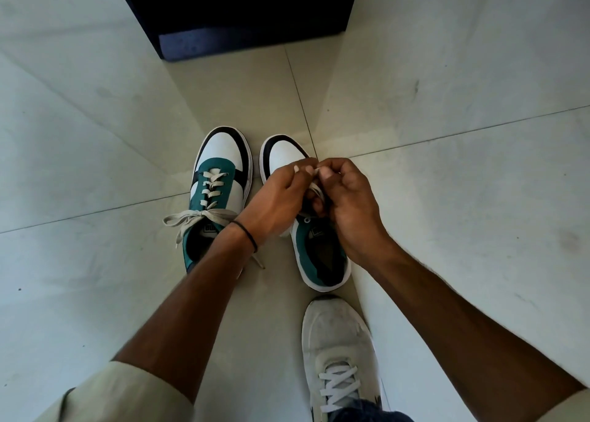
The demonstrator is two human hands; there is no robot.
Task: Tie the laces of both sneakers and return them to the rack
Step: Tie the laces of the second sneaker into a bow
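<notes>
Two white, teal and black sneakers stand side by side on the tiled floor, toes pointing away from me. The left sneaker [220, 179] has its grey lace tied in a bow [196, 219] across the top eyelets. Over the right sneaker [322, 255] my left hand [274, 204] and my right hand [348, 204] meet, both pinching its white lace [314, 187] between fingertips. My hands hide most of that lace and the sneaker's tongue.
A dark rack or cabinet base [236, 12] stands on the floor just beyond the sneakers. My own foot in a white laced shoe [338, 357] is planted right behind the right sneaker. Pale floor tiles [463, 102] spread out on both sides.
</notes>
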